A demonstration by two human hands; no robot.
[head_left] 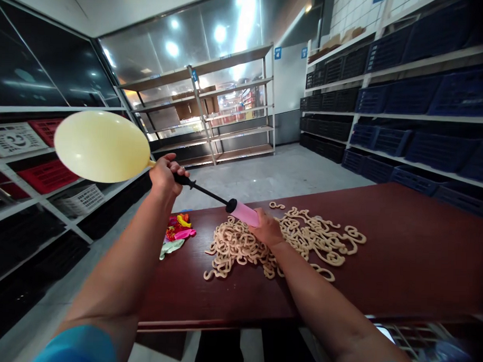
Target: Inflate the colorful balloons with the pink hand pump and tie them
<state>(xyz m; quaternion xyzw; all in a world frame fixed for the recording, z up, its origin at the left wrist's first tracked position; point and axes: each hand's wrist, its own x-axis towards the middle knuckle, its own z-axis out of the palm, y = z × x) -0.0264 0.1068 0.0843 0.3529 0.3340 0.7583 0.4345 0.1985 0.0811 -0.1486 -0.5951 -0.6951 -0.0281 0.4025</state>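
A pale yellow balloon (pixel 102 146), swollen with air, stretches out to the left of my left hand (pixel 165 174). That hand is closed around the balloon's neck and the black end of a hand balloon pump. The pump's black rod (pixel 210 194) is drawn well out of its pink barrel (pixel 246 214). My right hand (pixel 268 228) grips the far end of that barrel, above a pile of beige curled, ring-like pieces (pixel 239 241) on the table. The join between balloon and pump is hidden by my left fingers.
The dark red table (pixel 405 245) spans the front. Several uninflated balloons (pixel 178 229) lie at its left edge. Blue crates (pixel 440 148) fill the right shelves; red and white baskets (pixel 47 171) stand on the left ones. A metal rack (pixel 235 129) stands behind.
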